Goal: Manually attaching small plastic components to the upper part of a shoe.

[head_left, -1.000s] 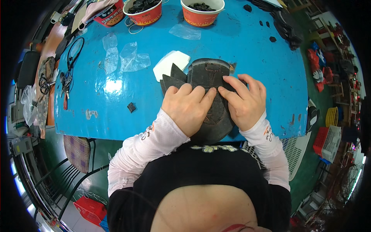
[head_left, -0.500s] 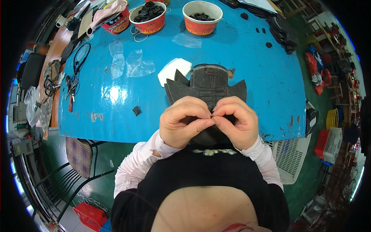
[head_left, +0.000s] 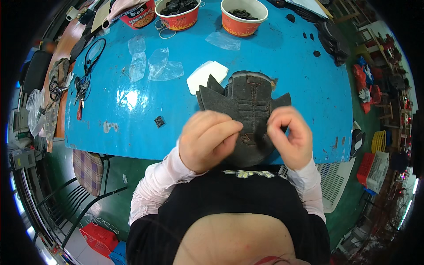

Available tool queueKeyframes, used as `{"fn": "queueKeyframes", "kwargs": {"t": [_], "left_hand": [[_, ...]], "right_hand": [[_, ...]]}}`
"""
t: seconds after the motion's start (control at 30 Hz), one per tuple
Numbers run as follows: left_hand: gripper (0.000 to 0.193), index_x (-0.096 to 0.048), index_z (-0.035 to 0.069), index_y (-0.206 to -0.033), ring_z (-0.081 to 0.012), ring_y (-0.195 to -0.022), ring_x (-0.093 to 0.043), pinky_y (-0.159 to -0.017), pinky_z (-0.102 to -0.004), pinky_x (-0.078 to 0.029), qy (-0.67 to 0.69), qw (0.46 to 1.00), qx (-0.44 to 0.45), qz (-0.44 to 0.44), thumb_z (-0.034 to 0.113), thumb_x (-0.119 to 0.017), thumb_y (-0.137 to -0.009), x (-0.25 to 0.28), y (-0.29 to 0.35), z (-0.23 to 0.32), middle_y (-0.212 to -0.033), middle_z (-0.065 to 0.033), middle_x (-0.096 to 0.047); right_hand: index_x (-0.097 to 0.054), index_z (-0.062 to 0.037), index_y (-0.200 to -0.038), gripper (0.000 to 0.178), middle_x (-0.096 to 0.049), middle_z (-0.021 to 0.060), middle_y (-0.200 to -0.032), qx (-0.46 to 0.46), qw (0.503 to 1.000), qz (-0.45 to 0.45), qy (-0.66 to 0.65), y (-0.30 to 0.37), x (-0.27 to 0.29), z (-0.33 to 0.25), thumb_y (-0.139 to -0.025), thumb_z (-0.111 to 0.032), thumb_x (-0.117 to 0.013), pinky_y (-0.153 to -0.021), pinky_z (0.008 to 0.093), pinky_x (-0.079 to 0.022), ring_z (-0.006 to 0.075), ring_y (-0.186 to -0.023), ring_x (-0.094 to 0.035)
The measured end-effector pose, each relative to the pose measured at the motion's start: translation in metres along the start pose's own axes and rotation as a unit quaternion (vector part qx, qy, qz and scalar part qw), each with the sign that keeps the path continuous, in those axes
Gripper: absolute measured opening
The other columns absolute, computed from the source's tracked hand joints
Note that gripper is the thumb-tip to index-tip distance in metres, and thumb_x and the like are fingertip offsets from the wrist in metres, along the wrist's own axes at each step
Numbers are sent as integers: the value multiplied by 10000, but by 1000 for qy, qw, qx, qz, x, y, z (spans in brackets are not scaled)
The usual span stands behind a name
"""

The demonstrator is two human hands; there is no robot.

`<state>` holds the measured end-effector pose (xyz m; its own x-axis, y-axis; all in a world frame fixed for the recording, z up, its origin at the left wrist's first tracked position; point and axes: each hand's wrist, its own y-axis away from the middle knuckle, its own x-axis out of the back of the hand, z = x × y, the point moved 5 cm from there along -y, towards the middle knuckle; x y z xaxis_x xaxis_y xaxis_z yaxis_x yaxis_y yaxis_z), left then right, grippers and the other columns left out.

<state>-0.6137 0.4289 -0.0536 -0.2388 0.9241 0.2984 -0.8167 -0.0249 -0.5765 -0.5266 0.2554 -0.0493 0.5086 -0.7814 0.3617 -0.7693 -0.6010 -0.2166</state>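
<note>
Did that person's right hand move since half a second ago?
Yes. Judged against the white piece on the blue table, the right hand moved right, away from the left hand.

two hands (head_left: pixel 210 141) (head_left: pixel 292 138), three red tubs (head_left: pixel 141 20) (head_left: pixel 179 23) (head_left: pixel 242 28), one blue table (head_left: pixel 132 115)

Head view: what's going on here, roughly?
A person at a blue table has both hands over a dark, stitched piece with pointed side flaps. The left hand and right hand are apart, fingers curled; whether either pinches something small is too blurred to tell. A white sheet lies just beyond, at the left, and red tubs with black bits stand on the far side.
</note>
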Motion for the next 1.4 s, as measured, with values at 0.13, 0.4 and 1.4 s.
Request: {"fn": "queueKeyframes", "kwargs": {"t": [0.13,0.4,1.4], "left_hand": [[247,-665,71,-940,-233,-799,-595,-690,-353,-433,-264,962,-55,-45,26,-715,-702,-8,-2,-9,-837,-30,-628],[291,-646,106,-948,-190,-809,-600,-682,-324,-448,-296,955,-36,-13,42,-705,-671,-12,0,-14,-846,-1,-626],[376,-652,40,-1044,-229,-734,-535,-651,-345,-432,-356,928,39,-106,37,-669,-668,-25,-12,-22,-790,-46,-544]], "right_hand": [[-601,-86,-830,167,-617,25,-876,173,944,31,279,-27,-11,1,-720,-46,-721,-770,360,-401,223,-821,-590],[-593,-90,-824,177,-612,14,-874,226,912,-4,342,-36,-24,1,-710,-45,-721,-755,347,-400,212,-822,-591],[-713,-165,-872,190,-609,-28,-1004,227,845,28,483,-21,-26,0,-696,-121,-654,-831,373,-359,192,-969,-535]]}}
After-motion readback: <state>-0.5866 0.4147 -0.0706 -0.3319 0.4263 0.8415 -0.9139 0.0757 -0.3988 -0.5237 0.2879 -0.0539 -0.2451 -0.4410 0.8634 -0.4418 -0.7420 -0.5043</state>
